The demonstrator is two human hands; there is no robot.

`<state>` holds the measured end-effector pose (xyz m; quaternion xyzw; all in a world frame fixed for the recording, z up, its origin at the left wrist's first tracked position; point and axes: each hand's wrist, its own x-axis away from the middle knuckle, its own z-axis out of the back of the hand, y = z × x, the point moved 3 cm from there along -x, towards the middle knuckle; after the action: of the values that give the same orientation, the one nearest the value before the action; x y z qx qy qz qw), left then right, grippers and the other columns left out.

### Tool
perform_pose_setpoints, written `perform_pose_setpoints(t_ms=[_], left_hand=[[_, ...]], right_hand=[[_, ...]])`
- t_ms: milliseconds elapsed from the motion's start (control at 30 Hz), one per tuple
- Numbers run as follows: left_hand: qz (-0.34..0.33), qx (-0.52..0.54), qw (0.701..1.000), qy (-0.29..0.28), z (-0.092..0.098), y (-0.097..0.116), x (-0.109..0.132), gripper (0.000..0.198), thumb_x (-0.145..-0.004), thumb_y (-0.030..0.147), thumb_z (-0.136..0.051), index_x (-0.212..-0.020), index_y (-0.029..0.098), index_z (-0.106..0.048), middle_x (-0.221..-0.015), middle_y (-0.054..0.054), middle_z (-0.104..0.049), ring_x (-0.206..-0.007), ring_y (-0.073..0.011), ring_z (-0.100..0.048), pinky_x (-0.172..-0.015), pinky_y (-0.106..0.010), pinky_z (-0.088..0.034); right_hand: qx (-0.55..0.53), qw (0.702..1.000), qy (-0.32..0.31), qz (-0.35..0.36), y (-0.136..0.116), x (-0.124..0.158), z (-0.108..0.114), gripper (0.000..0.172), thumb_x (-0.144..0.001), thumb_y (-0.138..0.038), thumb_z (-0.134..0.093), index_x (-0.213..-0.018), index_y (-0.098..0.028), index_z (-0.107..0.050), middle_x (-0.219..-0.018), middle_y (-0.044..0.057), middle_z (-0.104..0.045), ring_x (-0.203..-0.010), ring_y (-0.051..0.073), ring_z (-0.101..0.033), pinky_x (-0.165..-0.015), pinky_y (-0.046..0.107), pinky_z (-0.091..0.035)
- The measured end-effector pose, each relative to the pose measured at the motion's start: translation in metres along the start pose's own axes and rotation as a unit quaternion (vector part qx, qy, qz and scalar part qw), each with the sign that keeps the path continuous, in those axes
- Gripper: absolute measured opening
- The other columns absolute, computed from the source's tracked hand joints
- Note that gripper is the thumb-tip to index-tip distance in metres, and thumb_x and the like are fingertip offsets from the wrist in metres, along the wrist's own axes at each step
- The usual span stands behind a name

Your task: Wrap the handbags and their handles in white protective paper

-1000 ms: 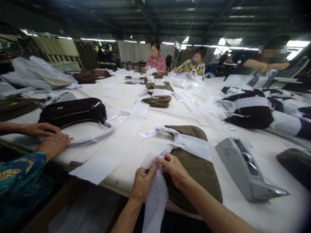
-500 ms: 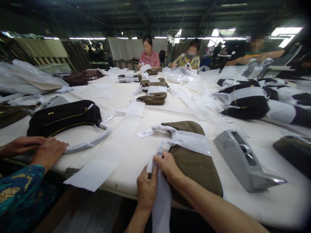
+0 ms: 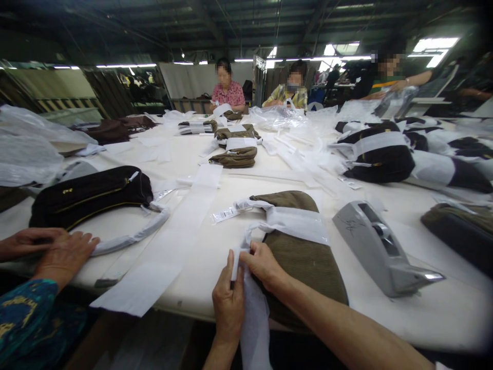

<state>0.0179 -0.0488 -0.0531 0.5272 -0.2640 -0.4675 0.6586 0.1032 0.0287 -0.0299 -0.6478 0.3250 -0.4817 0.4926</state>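
An olive-brown bag lies in front of me, with a white paper band around its middle and its strap wrapped in white material. My left hand pinches the white wrapping strip at the near part of the strap, left of the bag. Close beside it, my right hand grips the same wrapping between thumb and fingers. The strip hangs down over the table edge. A clear-wrapped label sits at the strap's far part.
A grey tape dispenser stands right of the bag. At left, a co-worker's hands hold the wrapped strap of a black bag. Paper strips lie between. More bags and several people are farther back.
The view has shifted slightly, moving the scene left. My left fingers have straightened a little upward along the wrapping; both hands keep hold of it.
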Motion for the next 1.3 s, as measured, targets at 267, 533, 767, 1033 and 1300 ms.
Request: perform_pose_setpoints(t_ms=[267,533,767,1033,1300], left_hand=[[-0.074,-0.042,0.996,0.008,-0.002,-0.008,-0.001,0.043,-0.086,0.024,-0.046,-0.128,0.021,-0.041,-0.123,-0.006,-0.054,-0.113,-0.0174,-0.049,-0.095,-0.027,-0.039],[-0.175,-0.089,0.981,-0.005,-0.003,-0.004,0.002,0.042,-0.087,0.017,-0.042,-0.129,0.022,-0.04,-0.117,-0.007,-0.056,-0.108,-0.0178,-0.052,-0.093,-0.03,-0.041],[-0.203,-0.133,0.969,-0.039,-0.001,0.006,-0.001,0.039,-0.087,0.015,-0.038,-0.126,0.02,-0.042,-0.105,-0.008,-0.058,-0.099,-0.0185,-0.055,-0.085,-0.032,-0.045],[-0.198,-0.14,0.969,-0.054,0.001,0.007,-0.001,0.043,-0.086,0.011,-0.036,-0.127,0.021,-0.04,-0.106,-0.008,-0.056,-0.101,-0.0181,-0.054,-0.085,-0.031,-0.045],[-0.188,-0.177,0.965,-0.044,-0.005,0.004,-0.001,0.048,-0.083,0.008,-0.036,-0.129,0.021,-0.038,-0.098,-0.009,-0.054,-0.089,-0.0184,-0.054,-0.079,-0.034,-0.048]], right_hand=[[-0.032,0.996,-0.076,-0.034,-0.008,0.001,0.011,0.021,-0.058,-0.032,-0.066,-0.063,-0.012,-0.059,-0.057,-0.001,-0.054,-0.05,0.008,-0.044,-0.049,0.021,-0.036],[-0.02,0.999,-0.018,-0.03,-0.002,-0.001,0.008,0.02,-0.059,-0.03,-0.066,-0.056,-0.012,-0.059,-0.045,-0.004,-0.046,-0.042,0.006,-0.037,-0.042,0.019,-0.03],[-0.032,0.998,-0.006,-0.056,-0.001,-0.003,0.006,0.026,-0.054,-0.034,-0.07,-0.052,-0.012,-0.056,-0.042,-0.006,-0.043,-0.039,0.004,-0.034,-0.038,0.018,-0.027],[-0.098,0.991,-0.029,-0.081,-0.007,-0.001,0.011,0.026,-0.054,-0.033,-0.07,-0.058,-0.013,-0.054,-0.052,-0.004,-0.05,-0.044,0.005,-0.04,-0.044,0.019,-0.037],[-0.107,0.992,-0.055,-0.044,-0.016,0.009,0.015,0.035,-0.067,-0.047,-0.063,-0.077,-0.014,-0.058,-0.062,-0.001,-0.056,-0.057,0.009,-0.051,-0.054,0.02,-0.041]])
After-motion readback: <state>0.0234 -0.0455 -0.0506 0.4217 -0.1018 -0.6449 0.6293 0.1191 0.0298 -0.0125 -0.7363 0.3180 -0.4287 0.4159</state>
